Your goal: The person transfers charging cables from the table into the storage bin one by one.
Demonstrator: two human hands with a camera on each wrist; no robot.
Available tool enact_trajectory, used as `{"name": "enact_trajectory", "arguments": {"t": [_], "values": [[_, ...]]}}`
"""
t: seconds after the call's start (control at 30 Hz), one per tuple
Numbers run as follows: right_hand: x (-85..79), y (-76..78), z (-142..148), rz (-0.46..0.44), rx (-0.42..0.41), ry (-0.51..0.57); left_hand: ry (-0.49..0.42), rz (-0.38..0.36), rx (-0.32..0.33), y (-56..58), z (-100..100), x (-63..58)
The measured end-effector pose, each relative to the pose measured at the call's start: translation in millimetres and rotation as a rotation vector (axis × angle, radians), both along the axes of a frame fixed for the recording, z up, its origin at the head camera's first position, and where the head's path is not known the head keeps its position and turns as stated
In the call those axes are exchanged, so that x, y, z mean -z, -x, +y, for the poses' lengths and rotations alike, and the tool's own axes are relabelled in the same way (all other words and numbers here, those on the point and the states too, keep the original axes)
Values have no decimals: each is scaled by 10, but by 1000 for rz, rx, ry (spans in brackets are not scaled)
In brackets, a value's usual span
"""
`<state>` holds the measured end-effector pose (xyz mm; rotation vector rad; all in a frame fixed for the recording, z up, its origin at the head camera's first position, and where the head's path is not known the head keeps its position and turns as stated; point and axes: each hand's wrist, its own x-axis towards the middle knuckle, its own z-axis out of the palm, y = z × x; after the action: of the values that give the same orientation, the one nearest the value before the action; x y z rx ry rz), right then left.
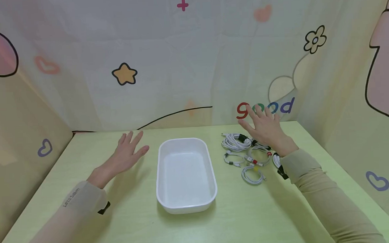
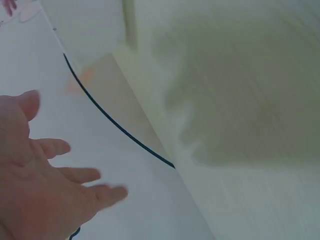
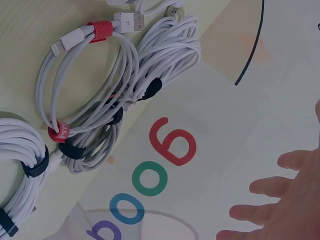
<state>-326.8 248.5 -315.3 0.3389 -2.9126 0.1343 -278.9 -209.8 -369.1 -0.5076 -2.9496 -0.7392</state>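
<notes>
A white rectangular tray [image 1: 187,205] stands in the middle of the table. To its left my left hand [image 1: 125,157] hovers above the table with fingers spread, holding nothing; the left wrist view shows the same hand [image 2: 50,185]. My right hand [image 1: 268,131] is raised over the far part of a group of coiled white cables, fingers apart, touching none that I can see. Among them are a thick coil [image 1: 236,142], a small coil with a yellow tie [image 1: 253,176] and a cable with red ties [image 3: 127,55]. Part of the group is hidden behind the right hand and sleeve.
A printed curtain [image 1: 179,64] hangs at the table's back edge, with more cloth along the left and right sides. The pale green table [image 1: 137,222] extends in front of the tray. Black straps sit around several coils, such as the left one [image 3: 25,145].
</notes>
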Motion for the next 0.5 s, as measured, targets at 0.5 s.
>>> {"name": "enact_trajectory", "arguments": {"t": [0.5], "values": [[-17, 22, -49, 10, -24, -4, -570, -593, -22, -71, 393, -80]]}}
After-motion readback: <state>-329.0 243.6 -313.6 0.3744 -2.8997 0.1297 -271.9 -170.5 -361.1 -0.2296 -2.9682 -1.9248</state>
